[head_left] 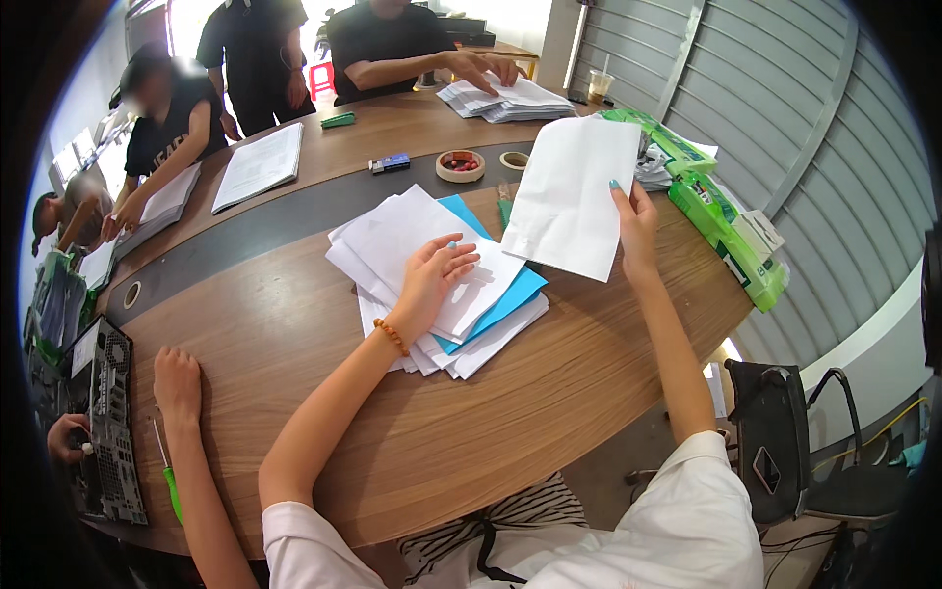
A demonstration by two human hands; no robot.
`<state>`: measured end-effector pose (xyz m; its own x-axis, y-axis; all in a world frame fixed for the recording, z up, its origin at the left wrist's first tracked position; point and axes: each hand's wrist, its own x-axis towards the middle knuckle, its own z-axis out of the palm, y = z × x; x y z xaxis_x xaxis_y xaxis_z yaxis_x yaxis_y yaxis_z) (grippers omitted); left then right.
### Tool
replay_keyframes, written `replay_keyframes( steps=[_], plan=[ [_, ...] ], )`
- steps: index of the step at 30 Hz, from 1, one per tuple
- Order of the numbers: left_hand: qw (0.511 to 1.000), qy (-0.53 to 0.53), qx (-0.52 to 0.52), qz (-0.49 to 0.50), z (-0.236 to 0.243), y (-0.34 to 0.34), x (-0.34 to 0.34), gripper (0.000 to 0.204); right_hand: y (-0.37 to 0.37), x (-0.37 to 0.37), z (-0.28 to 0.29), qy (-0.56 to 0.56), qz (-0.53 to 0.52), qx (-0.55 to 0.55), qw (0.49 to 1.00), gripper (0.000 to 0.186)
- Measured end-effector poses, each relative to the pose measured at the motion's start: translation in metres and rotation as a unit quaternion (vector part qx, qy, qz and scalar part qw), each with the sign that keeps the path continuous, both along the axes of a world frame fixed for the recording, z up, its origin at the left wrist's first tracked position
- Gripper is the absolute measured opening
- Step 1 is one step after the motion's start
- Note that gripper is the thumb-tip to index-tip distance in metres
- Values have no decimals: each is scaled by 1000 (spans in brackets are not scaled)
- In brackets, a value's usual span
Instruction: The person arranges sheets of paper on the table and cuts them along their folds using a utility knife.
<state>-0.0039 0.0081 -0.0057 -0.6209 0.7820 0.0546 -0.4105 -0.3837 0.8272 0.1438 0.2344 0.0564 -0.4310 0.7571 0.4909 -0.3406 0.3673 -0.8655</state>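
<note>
A thin, floppy white sheet (574, 196) is pinched at its right edge by the right hand (636, 224), centre frame, while the left hand (435, 277) is laid flat, fingers spread, on the paper stack (432, 285) on the counter (294, 344).

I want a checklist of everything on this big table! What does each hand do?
Surface: wooden table with a dark strip.
Job's things: paper pile with a blue sheet; lifted white sheet.
Clutter: two tape rolls, green packs, more paper stacks, green screwdriver.
Hands: left hand rests on the pile; right hand pinches the lifted sheet.
Cables: nothing seen on the table.
Surroundings: other people at work, open computer case, black chair.
</note>
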Motion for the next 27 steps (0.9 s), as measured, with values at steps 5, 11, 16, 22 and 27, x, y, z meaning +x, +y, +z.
replay_keyframes(
  steps=[5, 11, 16, 22, 27],
  plan=[
    [1000, 7, 0, -1, 0, 3, 0, 31, -21, -11, 43, -52, -8, 132, 990, 28],
    [1000, -4, 27, -11, -7, 3, -6, 29, -84, -35, 81, -100, -159, 522, 832, 23],
    [999, -4, 20, -34, -6, 2, -4, 32, -130, -49, 71, -93, -97, 567, 813, 27],
    [997, -11, -52, -51, 8, -4, 2, 42, -120, -61, 66, -58, -13, 408, 911, 24],
    [994, -20, -33, -101, -3, -1, -15, 41, -67, -76, 50, -41, 19, 224, 973, 22]
  ],
)
